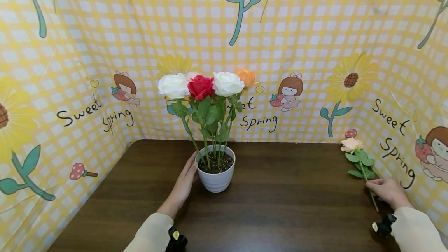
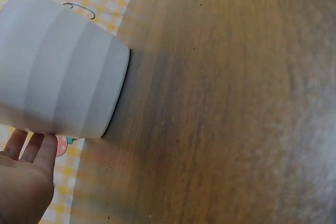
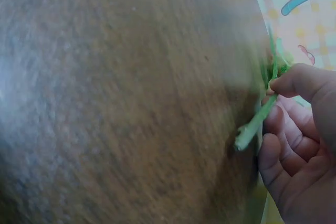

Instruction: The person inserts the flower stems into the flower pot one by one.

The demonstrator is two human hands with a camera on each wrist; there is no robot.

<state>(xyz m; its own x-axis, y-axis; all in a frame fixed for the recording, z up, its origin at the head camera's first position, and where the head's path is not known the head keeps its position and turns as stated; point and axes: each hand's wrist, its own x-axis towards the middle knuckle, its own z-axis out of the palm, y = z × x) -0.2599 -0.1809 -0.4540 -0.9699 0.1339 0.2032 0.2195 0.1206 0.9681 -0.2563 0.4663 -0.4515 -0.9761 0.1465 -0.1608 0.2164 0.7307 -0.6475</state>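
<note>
A white ribbed flower pot (image 1: 215, 180) stands upright on the brown table, filled with dark soil (image 1: 216, 163). Several roses rise from it: white roses (image 1: 228, 84), a red rose (image 1: 201, 87) and an orange rose (image 1: 247, 77). My left hand (image 1: 185, 178) rests against the pot's left side, its fingers fairly straight along the wall (image 2: 58, 77). At the far right, my right hand (image 1: 388, 190) pinches the green stem of a pale peach rose (image 1: 352, 144) between thumb and fingers. The cut stem end (image 3: 245, 139) sticks out below the pinch in the right wrist view.
Yellow checked cloth (image 1: 196, 22) with printed flowers, girls and lettering forms walls behind and on both sides of the table. Bare brown tabletop (image 1: 294, 189) lies between the pot and the right hand. A black wrist camera (image 1: 384, 225) sits at the right cuff.
</note>
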